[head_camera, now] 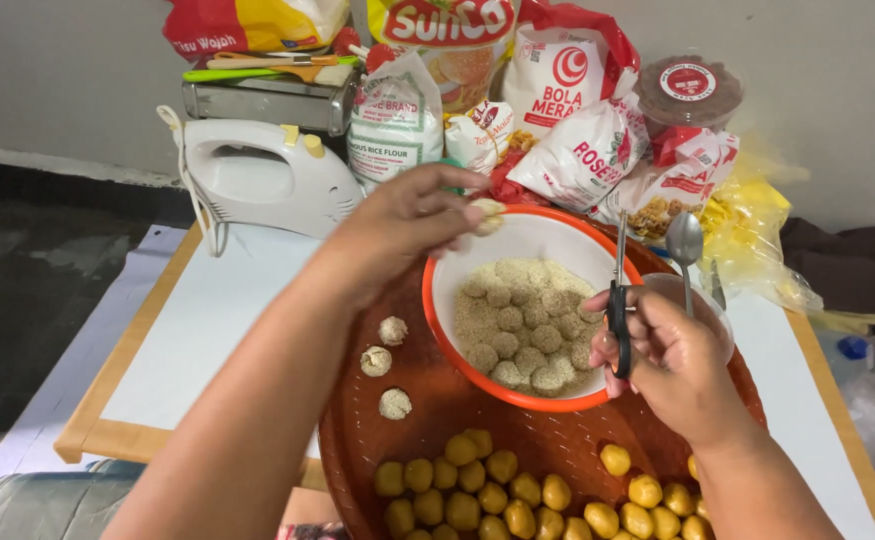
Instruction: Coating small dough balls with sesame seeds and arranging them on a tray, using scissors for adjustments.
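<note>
My left hand (408,222) hovers over the rim of an orange-and-white bowl (548,234), pinching a small sesame-coated dough ball (488,212) at its fingertips. The bowl holds sesame seeds and several coated balls (528,335). My right hand (670,362) is at the bowl's right edge, gripping black-handled scissors (618,318) that point up. The bowl sits on a round brown woven tray (438,405). On the tray's left lie three coated balls (378,362). Several plain yellow dough balls (503,495) fill its near side.
A metal spoon (685,245) stands in a clear container behind my right hand. A white hand mixer (263,180) rests at the back left of the white table (218,320). Flour bags (398,120), other packets and a lidded tub (688,92) crowd the back edge.
</note>
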